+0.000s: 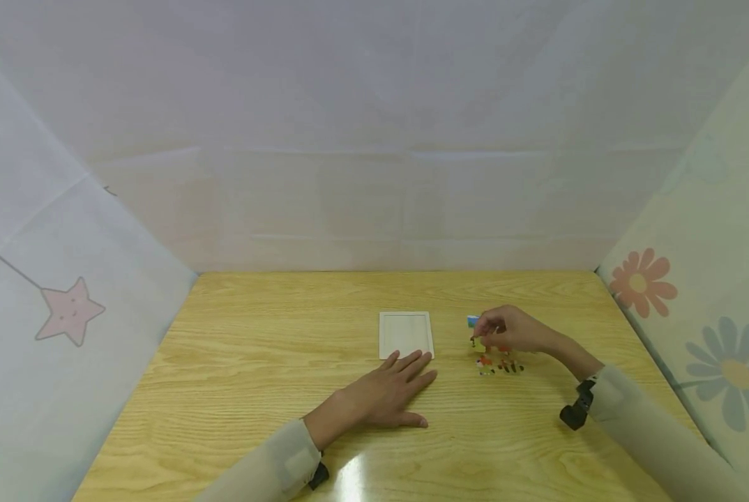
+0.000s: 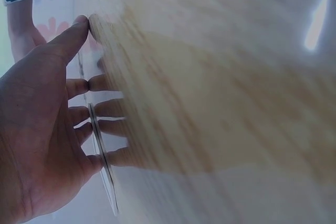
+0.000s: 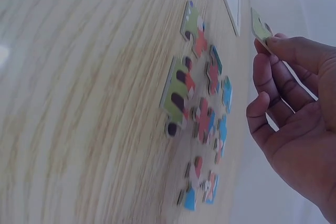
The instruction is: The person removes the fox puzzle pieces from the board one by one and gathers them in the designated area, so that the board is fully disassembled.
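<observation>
My right hand point(image 1: 511, 328) pinches a green jigsaw piece point(image 3: 260, 29) between thumb and forefinger, held above the other pieces. In the right wrist view several jigsaw pieces point(image 3: 203, 121) with green, red and blue print lie spread below that hand. A larger green piece with dark spots point(image 3: 176, 93) is nearest the camera. Left of the pieces in the head view lies a pale square puzzle frame point(image 1: 406, 335) with a raised rim. My left hand point(image 1: 390, 390) lies flat with spread fingers, its fingertips at the frame's near edge. From low down, the left wrist view shows the frame point(image 2: 104, 166) edge-on by the fingertips.
The wooden table point(image 1: 268, 348) stretches around both hands. A pale cloth wall point(image 1: 374, 174) stands behind it, with a star print point(image 1: 71, 312) on the left side and flower prints point(image 1: 737, 374) on the right. Light glares off the table's near edge.
</observation>
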{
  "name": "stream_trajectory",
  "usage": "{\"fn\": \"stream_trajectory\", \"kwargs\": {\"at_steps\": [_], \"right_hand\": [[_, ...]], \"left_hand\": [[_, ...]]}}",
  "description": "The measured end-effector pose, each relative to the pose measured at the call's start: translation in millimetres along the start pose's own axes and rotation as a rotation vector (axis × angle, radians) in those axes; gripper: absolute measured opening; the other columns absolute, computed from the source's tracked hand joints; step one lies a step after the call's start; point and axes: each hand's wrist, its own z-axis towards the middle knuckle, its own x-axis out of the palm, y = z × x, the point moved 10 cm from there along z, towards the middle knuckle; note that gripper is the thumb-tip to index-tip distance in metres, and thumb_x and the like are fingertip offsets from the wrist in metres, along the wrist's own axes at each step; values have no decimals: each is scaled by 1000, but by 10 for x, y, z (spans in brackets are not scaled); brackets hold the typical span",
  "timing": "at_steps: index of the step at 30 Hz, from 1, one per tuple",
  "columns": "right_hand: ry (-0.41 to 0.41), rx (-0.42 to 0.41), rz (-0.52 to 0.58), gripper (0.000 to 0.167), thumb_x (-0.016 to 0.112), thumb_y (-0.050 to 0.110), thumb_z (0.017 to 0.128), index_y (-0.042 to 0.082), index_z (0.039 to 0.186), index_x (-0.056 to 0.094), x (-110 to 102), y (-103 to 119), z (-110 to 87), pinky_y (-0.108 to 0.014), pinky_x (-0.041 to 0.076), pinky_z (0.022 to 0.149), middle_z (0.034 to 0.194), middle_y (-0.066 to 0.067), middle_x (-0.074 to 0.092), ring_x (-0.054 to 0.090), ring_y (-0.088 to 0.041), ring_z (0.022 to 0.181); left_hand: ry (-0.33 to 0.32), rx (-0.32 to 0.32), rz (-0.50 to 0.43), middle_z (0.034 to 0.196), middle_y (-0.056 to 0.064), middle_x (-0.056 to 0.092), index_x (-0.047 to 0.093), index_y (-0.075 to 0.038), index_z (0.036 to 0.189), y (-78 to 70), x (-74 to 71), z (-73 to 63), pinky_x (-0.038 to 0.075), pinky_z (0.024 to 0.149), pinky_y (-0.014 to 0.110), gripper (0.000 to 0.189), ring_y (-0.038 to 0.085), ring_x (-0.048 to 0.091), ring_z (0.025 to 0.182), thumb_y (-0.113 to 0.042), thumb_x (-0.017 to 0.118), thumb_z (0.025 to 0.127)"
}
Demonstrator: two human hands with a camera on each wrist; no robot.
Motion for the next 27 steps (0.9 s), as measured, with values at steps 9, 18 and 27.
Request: {"fn": "stream_trajectory", "kwargs": {"at_steps": [9, 18, 27], "right_hand": [[30, -8, 9, 9, 68, 7, 104, 3, 109, 74, -99, -47, -201, -45, 62, 71, 97, -20, 73, 69, -39, 82], [35, -25, -5, 9, 67, 5, 104, 4, 109, 74, -198, -122, -398, -35, 60, 67, 97, -17, 72, 65, -38, 76], [32, -21, -10, 9, 68, 2, 103, 2, 110, 73, -288, -171, -568, -38, 61, 69, 97, -16, 73, 69, -36, 82]], "left_hand": [[0, -5, 7, 178, 13, 14, 28, -16, 170, -10, -14, 1, 23, 130, 54, 88, 28, 15, 164, -71, 46, 103], [-1, -6, 5, 178, 13, 14, 29, -16, 169, -5, -9, -1, 22, 130, 53, 88, 28, 15, 164, -71, 47, 103], [-2, -5, 9, 178, 12, 14, 27, -17, 170, 3, 2, -6, 21, 131, 53, 89, 27, 13, 164, -72, 46, 103]]}}
